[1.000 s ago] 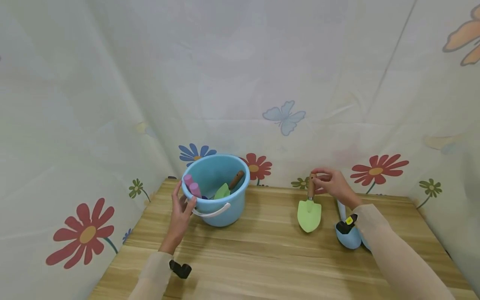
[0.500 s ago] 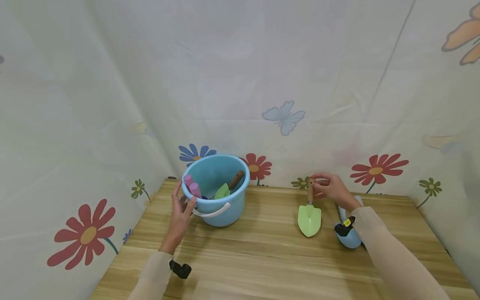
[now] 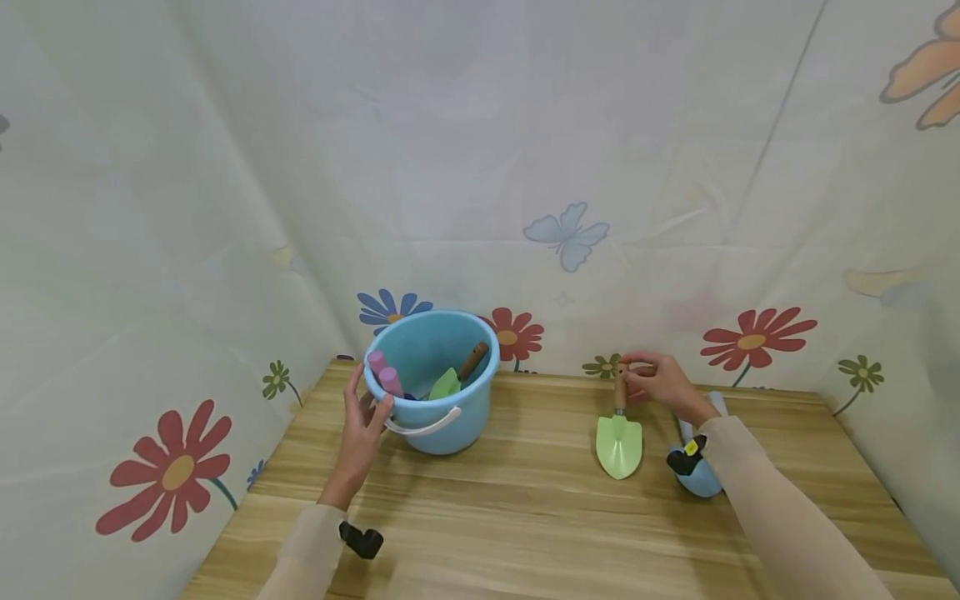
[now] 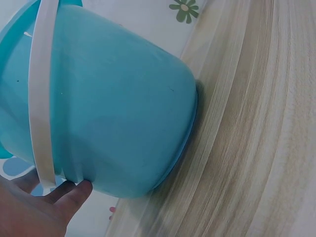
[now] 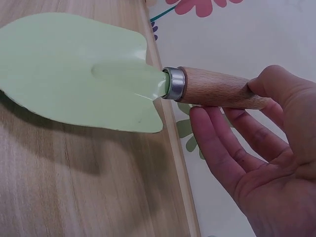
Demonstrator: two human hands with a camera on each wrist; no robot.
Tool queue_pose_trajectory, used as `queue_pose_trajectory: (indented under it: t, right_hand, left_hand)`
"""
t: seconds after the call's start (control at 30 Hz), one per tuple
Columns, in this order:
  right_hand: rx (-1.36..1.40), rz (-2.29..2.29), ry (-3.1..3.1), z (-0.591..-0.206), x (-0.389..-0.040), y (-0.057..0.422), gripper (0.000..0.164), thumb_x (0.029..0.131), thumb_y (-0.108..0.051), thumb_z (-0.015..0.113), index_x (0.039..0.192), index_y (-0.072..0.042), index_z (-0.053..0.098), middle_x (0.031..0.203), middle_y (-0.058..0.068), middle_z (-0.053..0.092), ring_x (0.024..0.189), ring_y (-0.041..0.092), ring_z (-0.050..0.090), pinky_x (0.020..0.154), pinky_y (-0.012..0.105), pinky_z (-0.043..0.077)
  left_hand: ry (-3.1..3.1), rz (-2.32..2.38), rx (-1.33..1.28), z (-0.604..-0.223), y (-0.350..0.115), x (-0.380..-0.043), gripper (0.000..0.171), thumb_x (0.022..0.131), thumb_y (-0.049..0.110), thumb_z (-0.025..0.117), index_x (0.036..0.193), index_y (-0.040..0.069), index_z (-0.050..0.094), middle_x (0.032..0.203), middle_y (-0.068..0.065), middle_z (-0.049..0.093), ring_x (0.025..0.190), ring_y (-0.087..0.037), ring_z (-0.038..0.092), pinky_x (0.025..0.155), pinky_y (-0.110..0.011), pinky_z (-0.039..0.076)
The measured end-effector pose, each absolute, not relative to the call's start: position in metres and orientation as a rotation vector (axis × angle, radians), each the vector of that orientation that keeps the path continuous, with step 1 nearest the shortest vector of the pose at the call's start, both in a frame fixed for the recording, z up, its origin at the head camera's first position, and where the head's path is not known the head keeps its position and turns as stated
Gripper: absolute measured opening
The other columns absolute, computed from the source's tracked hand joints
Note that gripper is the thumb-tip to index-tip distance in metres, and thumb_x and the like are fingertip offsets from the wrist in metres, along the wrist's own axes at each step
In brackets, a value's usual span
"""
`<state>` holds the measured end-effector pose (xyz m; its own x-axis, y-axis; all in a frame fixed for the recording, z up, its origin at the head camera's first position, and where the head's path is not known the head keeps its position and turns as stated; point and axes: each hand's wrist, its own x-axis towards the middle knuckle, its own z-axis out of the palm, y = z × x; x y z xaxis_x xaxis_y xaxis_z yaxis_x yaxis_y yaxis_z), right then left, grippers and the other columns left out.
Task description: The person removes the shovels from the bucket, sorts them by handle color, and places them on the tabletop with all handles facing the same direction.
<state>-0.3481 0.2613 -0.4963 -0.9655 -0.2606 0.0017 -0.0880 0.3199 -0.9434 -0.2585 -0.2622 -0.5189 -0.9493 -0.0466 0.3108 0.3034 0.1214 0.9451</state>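
My right hand [image 3: 660, 382] pinches the end of a trowel's wooden handle between thumb and fingertips. The trowel [image 5: 84, 74] has a pale green blade and a metal collar. Its blade points toward me close over the table, casting a shadow on the wood in the right wrist view. On the left, a light blue bucket [image 3: 450, 425] stands on the table, its white handle [image 4: 42, 98] hanging down the front. My left hand [image 3: 362, 433] holds the bucket's left side, thumb at the rim, fingertips against the outer wall. Inside show two pink handles [image 3: 388, 381] and a green tool [image 3: 446, 383] with a wooden handle.
Blue scoop-like tools [image 3: 701, 479] lie on the right of the wooden table [image 3: 525, 517], partly hidden under my right forearm. A pale cloth with printed flowers and butterflies [image 3: 570, 237] hangs right behind and along both sides of the table.
My right hand and the trowel have come slightly down and toward me. The left hand and the bucket have stayed put.
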Motion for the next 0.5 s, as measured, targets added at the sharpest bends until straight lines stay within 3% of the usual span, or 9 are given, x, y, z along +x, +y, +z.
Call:
queue_pose_trajectory:
  t: [0.5]
  right_hand:
    - [-0.255, -1.72, 2.389, -0.508, -0.349, 0.263, 0.046, 0.103, -0.01, 0.062, 0.144, 0.007, 0.047, 0.117, 0.028, 0.068, 0.09, 0.028, 0.071, 0.086, 0.058, 0.058]
  left_hand:
    - [-2.137, -1.894, -0.251, -0.52, -0.262, -0.259, 0.072, 0.108, 0.03, 0.053, 0.162, 0.041, 0.007, 0.167, -0.016, 0.02, 0.148, -0.045, 0.031, 0.11, -0.064, 0.036]
